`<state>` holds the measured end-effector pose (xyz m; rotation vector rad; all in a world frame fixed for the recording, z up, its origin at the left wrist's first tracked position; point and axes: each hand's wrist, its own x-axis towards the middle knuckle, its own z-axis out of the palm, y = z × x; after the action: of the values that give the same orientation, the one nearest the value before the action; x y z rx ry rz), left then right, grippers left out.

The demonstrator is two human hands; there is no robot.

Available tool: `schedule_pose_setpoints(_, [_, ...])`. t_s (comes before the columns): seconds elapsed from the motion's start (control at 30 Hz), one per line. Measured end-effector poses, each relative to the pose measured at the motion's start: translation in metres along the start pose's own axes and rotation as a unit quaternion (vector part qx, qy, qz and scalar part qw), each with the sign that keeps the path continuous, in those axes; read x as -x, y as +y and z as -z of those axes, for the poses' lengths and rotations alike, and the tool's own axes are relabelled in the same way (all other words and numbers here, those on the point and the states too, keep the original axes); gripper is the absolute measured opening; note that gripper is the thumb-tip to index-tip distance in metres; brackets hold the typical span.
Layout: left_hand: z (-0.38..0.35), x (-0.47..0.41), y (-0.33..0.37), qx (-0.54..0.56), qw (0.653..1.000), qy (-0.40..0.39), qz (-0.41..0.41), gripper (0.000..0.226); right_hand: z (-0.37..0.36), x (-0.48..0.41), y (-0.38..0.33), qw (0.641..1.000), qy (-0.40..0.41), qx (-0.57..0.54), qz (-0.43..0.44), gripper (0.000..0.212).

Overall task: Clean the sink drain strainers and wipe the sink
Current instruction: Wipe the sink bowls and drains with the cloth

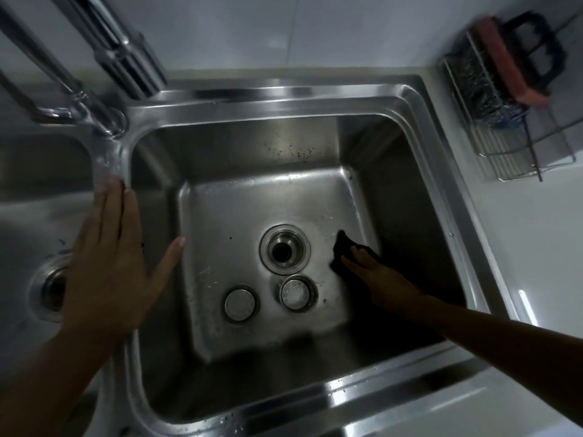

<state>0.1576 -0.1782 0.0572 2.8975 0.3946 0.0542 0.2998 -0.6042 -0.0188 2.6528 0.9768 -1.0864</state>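
- The left hand (107, 263) is laid flat, fingers straight and spread, on the sink (284, 99) divider; nothing is held.
- The right hand (372, 269) is pressed on a dark cloth (342, 244) on the basin floor, just right of the drain (285, 250); in the shadow it cannot be told whether the cloth is gripped.
- One strainer (239, 304) and another strainer (298, 293) lie just below the drain.
- The left drain (47, 288) is partly hidden by the left hand.

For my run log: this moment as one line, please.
left hand: open above sink divider | right hand: presses black cloth on stainless steel sink floor | round metal strainers: two, beside open drain
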Motion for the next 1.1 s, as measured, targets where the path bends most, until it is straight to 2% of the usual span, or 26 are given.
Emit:
schedule_pose_setpoints(0.1, [0.003,-0.001,0.007,0.017,1.000,0.008,0.022,0.099,0.017,-0.022,-0.010,0.997,0.032,-0.005,0.073,0.093])
schedule_pose_setpoints(0.17, [0.005,-0.001,0.007,0.018,0.999,0.009,0.032,0.098,0.040,-0.051,-0.022,0.992,0.103,-0.057,0.050,0.090])
schedule_pose_setpoints(0.27, [0.007,0.000,0.004,0.024,0.999,0.013,0.036,0.097,0.067,-0.089,-0.048,0.965,0.222,-0.136,-0.003,0.078])
schedule_pose_setpoints(0.37, [0.007,0.002,0.000,0.028,0.999,0.020,0.028,0.095,0.074,-0.109,-0.100,0.953,0.269,-0.120,0.065,0.069])
schedule_pose_setpoints(0.43, [0.007,0.005,0.000,0.031,0.999,0.018,0.030,0.094,0.073,-0.120,-0.150,0.945,0.261,-0.090,0.174,0.069])
schedule_pose_setpoints(0.5, [0.006,0.010,0.000,0.028,0.999,0.022,0.032,0.092,0.064,-0.131,-0.204,0.937,0.216,-0.021,0.272,0.060])
schedule_pose_setpoints(0.57, [0.008,0.012,-0.001,0.024,0.999,0.020,0.039,0.092,0.052,-0.142,-0.246,0.934,0.168,0.073,0.306,0.055])
schedule_pose_setpoints(0.63, [0.011,0.008,-0.004,0.018,0.999,0.014,0.046,0.093,0.048,-0.157,-0.265,0.948,0.157,0.111,0.252,0.054])
schedule_pose_setpoints(0.73, [0.009,0.002,-0.006,0.007,0.999,0.008,0.038,0.094,0.059,-0.169,-0.254,0.978,0.164,0.055,0.116,0.054])
schedule_pose_setpoints(0.83, [0.005,0.006,-0.001,0.014,0.999,-0.018,0.048,0.096,0.056,-0.161,-0.226,0.990,0.134,0.029,0.046,0.055])
schedule_pose_setpoints(0.97, [0.007,0.005,-0.001,0.015,0.999,0.000,0.047,0.097,0.055,-0.129,-0.171,0.994,0.092,0.034,0.039,0.060])
schedule_pose_setpoints(1.1, [0.004,0.002,-0.005,0.011,0.999,0.027,0.027,0.098,0.066,-0.089,-0.102,0.988,0.043,0.094,0.118,0.057])
